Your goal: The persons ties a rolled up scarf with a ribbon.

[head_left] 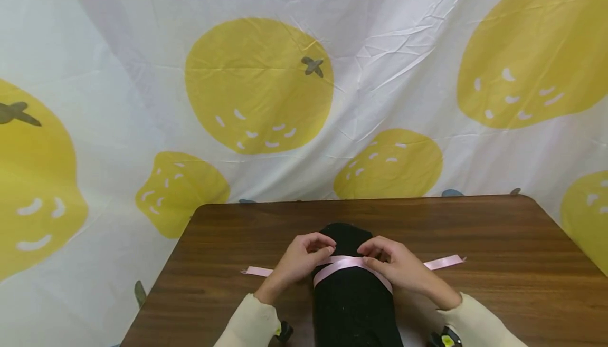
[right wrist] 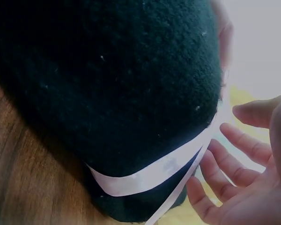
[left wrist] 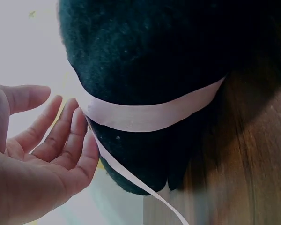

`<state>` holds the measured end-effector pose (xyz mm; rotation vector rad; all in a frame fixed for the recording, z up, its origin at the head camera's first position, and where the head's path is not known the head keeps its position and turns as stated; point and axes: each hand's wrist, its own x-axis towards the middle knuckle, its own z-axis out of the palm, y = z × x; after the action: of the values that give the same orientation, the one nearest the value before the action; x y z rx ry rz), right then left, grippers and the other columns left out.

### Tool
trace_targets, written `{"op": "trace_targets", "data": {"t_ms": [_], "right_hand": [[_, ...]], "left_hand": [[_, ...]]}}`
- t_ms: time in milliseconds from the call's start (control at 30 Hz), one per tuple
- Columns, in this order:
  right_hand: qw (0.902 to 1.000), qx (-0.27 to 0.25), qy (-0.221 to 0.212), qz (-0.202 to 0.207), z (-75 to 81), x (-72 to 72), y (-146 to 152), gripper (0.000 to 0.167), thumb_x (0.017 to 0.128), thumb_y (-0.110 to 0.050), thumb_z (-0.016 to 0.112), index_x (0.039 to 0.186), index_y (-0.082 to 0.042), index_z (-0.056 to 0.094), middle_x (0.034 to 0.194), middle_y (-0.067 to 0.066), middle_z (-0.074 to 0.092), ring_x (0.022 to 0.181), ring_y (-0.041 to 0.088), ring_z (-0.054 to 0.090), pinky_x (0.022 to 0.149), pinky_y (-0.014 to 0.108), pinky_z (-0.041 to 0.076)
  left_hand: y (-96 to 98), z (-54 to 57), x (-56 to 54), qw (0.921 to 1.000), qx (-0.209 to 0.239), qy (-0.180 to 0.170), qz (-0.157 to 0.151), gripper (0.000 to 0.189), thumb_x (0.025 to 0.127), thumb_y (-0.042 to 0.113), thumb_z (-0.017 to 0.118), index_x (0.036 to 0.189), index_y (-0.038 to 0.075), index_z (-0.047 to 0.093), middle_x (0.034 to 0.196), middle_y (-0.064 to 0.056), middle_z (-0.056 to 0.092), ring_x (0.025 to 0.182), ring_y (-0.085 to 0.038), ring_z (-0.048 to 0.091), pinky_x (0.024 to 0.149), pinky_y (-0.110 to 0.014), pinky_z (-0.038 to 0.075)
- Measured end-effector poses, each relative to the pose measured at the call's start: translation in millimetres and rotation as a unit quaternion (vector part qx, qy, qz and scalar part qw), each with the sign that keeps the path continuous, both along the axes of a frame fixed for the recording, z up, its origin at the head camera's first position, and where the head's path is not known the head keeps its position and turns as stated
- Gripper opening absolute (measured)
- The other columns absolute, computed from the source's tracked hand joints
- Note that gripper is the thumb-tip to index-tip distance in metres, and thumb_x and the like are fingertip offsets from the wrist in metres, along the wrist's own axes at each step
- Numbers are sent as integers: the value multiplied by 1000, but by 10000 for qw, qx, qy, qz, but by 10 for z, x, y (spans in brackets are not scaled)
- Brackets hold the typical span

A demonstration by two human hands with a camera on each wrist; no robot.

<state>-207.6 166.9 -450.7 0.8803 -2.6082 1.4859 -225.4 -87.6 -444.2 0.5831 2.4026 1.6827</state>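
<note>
A long black fuzzy form with a rounded far end (head_left: 353,305) lies on the table; its exact kind is unclear. Round it runs a pink satin ribbon (head_left: 345,262), crossed on top, with its two tails reaching out left and right. My left hand (head_left: 301,256) is at the left of the crossing, fingers loosely bent. In the left wrist view that hand (left wrist: 47,164) has its thumb apart from the fingers, fingertips against the ribbon's edge (left wrist: 150,116). On the other side, my right hand (head_left: 404,265) has relaxed fingers beside the ribbon (right wrist: 150,177), thumb also apart in the right wrist view.
The brown wood-grain table (head_left: 499,283) has rounded far corners. Behind it hangs a white cloth (head_left: 380,88) printed with yellow fruit. Dark wrist devices (head_left: 446,337) sit at both sleeve cuffs.
</note>
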Motion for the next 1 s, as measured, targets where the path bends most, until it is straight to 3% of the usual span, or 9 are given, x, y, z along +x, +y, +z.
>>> {"op": "trace_targets", "data": {"t_ms": [133,400,667,1000], "right_hand": [[9997,116,-156,-129,1,3,-31,18,94,-25,69,107,-12,69,95,-3,65,82,9,59,68,26,49],[9995,221,-57,-220,-29,-24,-64,17,89,-29,74,100,-16,69,86,-6,60,78,7,55,67,25,46],[9991,364,121,-197,-16,-44,-82,13,87,-25,77,91,-20,67,75,-8,51,67,4,49,60,22,41],[9991,380,-165,24,58,-35,-90,12,88,-25,76,89,-17,66,71,-7,48,63,5,46,57,21,38]], "left_hand": [[21,-23,-14,9994,-283,176,2,18,91,16,69,106,5,72,97,-5,73,80,-9,64,73,-23,52],[51,-12,3,9952,-706,666,-116,18,89,12,71,104,3,72,92,0,73,83,-8,65,73,-23,51],[63,-19,-6,9919,-1032,708,-218,9,88,14,73,96,9,73,82,6,66,75,-4,58,70,-21,48],[43,16,-40,9837,-1628,615,-444,9,87,19,72,79,15,68,74,9,56,72,-5,50,66,-22,43]]}}
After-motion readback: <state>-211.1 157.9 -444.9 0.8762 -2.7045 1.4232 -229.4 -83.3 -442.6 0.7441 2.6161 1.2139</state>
